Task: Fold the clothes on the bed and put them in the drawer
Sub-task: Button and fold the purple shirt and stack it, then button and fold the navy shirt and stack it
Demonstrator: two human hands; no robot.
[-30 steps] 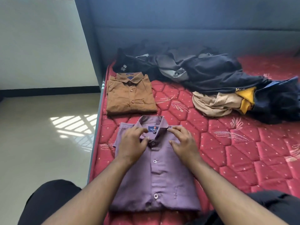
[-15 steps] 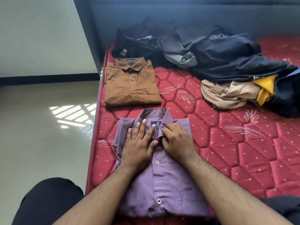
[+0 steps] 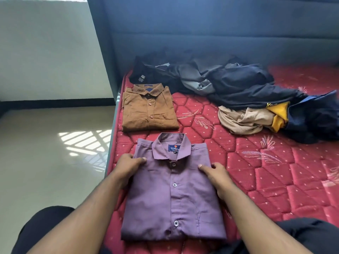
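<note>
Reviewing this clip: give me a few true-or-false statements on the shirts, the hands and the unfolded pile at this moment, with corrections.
1. The purple shirt lies folded, collar away from the person. True.
2. Only the left hand touches it. False: the right hand also has a grip, each hand on one side edge.
3. The brown shirt is stacked on the purple one. False: it lies apart, farther up the mattress.
4. Unfolded clothes remain near the headboard. True.
5. A drawer stands open beside the bed. False: no drawer is in view.
</note>
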